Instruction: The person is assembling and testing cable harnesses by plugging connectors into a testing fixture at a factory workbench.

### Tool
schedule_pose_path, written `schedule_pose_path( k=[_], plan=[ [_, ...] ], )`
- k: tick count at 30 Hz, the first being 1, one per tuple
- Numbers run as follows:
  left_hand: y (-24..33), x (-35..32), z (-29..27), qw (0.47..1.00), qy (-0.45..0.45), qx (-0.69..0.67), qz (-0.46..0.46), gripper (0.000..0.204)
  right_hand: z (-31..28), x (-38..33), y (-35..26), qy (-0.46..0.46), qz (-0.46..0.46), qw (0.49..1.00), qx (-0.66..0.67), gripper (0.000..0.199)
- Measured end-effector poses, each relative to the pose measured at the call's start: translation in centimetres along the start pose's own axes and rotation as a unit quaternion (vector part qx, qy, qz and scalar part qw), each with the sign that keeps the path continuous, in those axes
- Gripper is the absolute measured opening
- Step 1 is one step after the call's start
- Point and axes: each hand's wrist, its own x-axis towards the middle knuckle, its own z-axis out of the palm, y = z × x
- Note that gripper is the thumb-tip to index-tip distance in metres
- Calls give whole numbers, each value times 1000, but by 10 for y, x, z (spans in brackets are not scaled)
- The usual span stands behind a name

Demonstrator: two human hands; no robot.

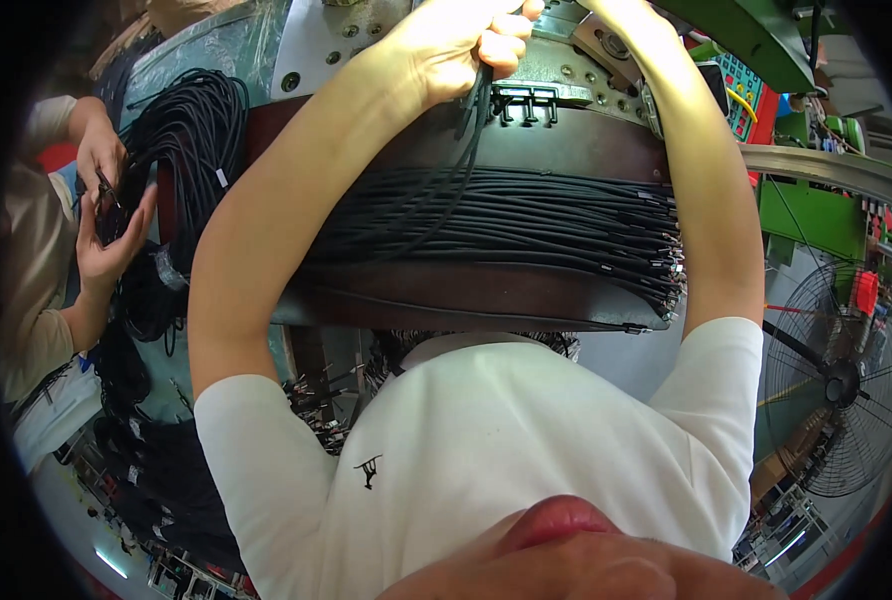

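Note:
My left hand (471, 45) is at the top middle, fingers curled around a few thin black cables (478, 115). Their lengths hang down from it toward a wide row of black cables (466, 215) laid across the dark brown table (446, 285). Metal-tipped ends of that row gather at the right. My right forearm (701, 170) reaches up past the table's right side, and the hand runs out of the picture at the top, its fingers hidden. Just right of the held cables, small black branching parts (526, 104) sit on the front edge of the metal machine bed (566, 75).
At the left, a co-worker's hands (111, 215) work on a small dark item beside a thick hanging bundle of black cables (191, 130). A green machine frame (816, 215) and a large black fan (841, 385) stand at the right. A metal rail (836, 165) juts out there.

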Motion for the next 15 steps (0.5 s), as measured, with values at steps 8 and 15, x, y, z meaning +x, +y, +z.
schedule_pose_path(
  k=[8,15],
  plan=[
    [37,-14,-36,853,175,486,-73,37,15,-15,-11,-26,39,996,78,31],
    [28,16,-54,619,-32,584,524,20,13,-48,-28,121,-215,967,-72,33]
  ],
)
